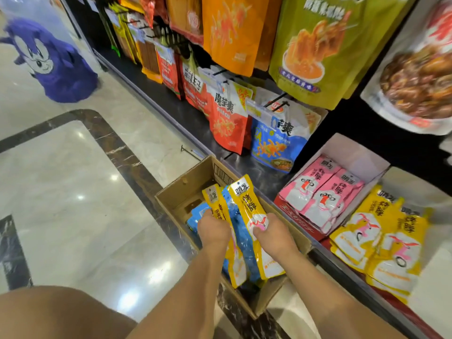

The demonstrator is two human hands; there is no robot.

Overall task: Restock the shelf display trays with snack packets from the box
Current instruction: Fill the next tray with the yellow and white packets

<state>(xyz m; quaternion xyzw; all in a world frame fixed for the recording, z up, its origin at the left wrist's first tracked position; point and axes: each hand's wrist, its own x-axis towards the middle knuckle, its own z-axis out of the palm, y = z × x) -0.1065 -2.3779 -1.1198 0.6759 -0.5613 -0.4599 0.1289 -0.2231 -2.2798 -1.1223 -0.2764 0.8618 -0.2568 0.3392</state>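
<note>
Both my hands are down in the cardboard box [186, 192] on the floor, which sits right against the shelf base. My left hand [213, 231] is closed on a yellow snack packet [215, 201], fingers curled over its middle, packet standing up out of the box. My right hand [270, 234] is closed on a second yellow packet [247, 204], thumb pressed on its front, top end pointing up and away from me. Between and under the two yellow ones lie blue packets [241, 228], more blue at the box's left side; can't tell how many. On the shelf to the right, a white display tray [359, 155] holds pink packets [318, 192] lying in two overlapping rows. Just beside it, nearer me, a pile of yellow packets [381, 243] lies on the shelf; its tray is hidden. Above hang larger snack bags on pegs, red [226, 118] and blue [276, 140] lowest. My knee [49, 311] shows bottom left
</note>
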